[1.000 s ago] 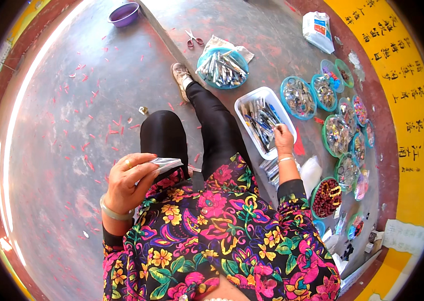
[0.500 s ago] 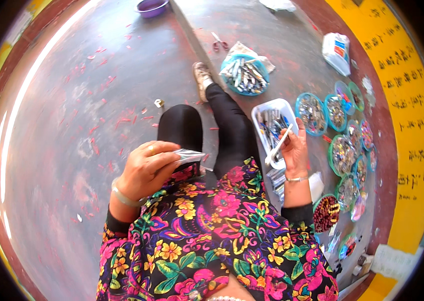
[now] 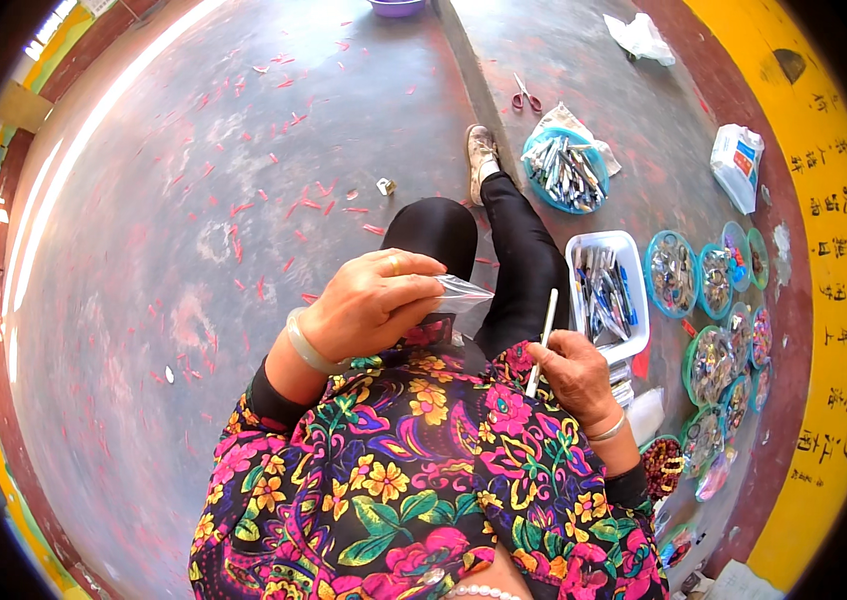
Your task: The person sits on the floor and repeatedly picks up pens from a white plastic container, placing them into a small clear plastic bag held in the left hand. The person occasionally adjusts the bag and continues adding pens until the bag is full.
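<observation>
I sit on the ground with one leg stretched out. My left hand [image 3: 368, 305] pinches a small clear plastic bag [image 3: 460, 297] above my lap, a pale bangle on its wrist. My right hand [image 3: 573, 375] holds a thin white pen [image 3: 543, 340], its tip pointing up and away from me, a short way right of the bag. Beside my right hand lies a white rectangular tray [image 3: 635, 300] filled with several pens.
A round blue basin of pens [image 3: 565, 170] and red-handled scissors [image 3: 526, 97] lie beyond my foot. Several round teal dishes [image 3: 671, 272] with small items line the right, near a yellow wall [image 3: 823, 250]. A purple bowl [image 3: 395, 7] sits far ahead. Red scraps dot the floor.
My right hand has left the white tray, carrying a white pen toward my lap. My left hand has kept the clear bag and lifted it slightly.
</observation>
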`<control>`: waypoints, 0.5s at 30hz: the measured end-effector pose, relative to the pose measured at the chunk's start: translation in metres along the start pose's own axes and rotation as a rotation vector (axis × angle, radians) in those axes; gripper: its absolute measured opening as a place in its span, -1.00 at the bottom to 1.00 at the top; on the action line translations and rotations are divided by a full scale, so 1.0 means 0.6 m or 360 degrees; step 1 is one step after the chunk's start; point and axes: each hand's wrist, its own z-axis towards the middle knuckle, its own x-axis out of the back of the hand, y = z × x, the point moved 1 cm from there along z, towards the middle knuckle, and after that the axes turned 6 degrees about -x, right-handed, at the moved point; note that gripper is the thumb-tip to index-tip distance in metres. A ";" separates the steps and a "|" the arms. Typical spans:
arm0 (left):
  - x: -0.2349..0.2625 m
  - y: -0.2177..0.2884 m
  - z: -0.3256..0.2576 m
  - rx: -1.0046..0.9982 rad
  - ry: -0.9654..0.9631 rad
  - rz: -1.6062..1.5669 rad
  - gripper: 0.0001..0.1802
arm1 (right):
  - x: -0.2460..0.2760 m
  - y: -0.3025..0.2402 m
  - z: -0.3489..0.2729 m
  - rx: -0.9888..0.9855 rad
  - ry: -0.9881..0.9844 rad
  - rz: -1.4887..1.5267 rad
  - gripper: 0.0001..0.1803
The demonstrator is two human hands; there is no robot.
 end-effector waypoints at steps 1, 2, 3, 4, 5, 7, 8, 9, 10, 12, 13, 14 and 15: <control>0.000 0.001 0.001 -0.0009 -0.0002 0.0008 -0.84 | 0.002 -0.002 0.004 0.0125 0.0112 -0.0235 -0.69; 0.000 0.001 0.002 -0.0018 -0.0004 0.0015 -0.84 | 0.013 -0.002 0.012 0.0066 0.0173 -0.0207 -0.67; -0.001 0.001 0.002 -0.0023 -0.0008 0.0017 -0.85 | 0.025 -0.002 0.016 -0.0043 0.0226 -0.0134 -0.69; -0.002 0.002 0.001 -0.0021 -0.0010 0.0020 -0.85 | 0.040 -0.008 0.025 -0.0101 0.0362 0.0006 -0.71; -0.002 0.002 0.002 -0.0023 -0.0016 0.0022 -0.85 | 0.056 -0.013 0.035 -0.0162 0.0501 0.0145 -0.72; -0.005 0.005 0.005 -0.0006 -0.0010 0.0015 -0.89 | 0.085 -0.016 0.052 -0.0091 0.0612 0.0259 -0.70; -0.005 0.006 0.005 0.0002 -0.0007 0.0012 -0.91 | 0.088 -0.033 0.055 -0.0307 0.0687 0.0741 -0.56; -0.004 0.006 0.004 -0.0004 -0.0016 0.0023 -0.91 | 0.091 -0.043 0.064 -0.0135 0.0705 0.0834 -0.51; -0.003 0.006 0.004 -0.0013 -0.0027 0.0027 -0.91 | 0.096 -0.050 0.076 0.0032 0.0724 0.0919 -0.45; -0.003 0.006 0.002 -0.0012 -0.0031 0.0039 -0.91 | 0.106 -0.074 0.096 0.0266 0.0710 0.0906 -0.30; -0.002 0.008 0.003 -0.0009 -0.0026 0.0044 -0.91 | 0.105 -0.088 0.106 0.0347 0.0747 0.1010 -0.30; -0.002 0.008 0.003 -0.0006 -0.0022 0.0048 -0.91 | 0.101 -0.100 0.118 0.0428 0.0785 0.1113 -0.30; -0.002 0.008 0.004 -0.0019 -0.0032 0.0036 -0.89 | 0.097 -0.109 0.129 0.0510 0.0822 0.1216 -0.30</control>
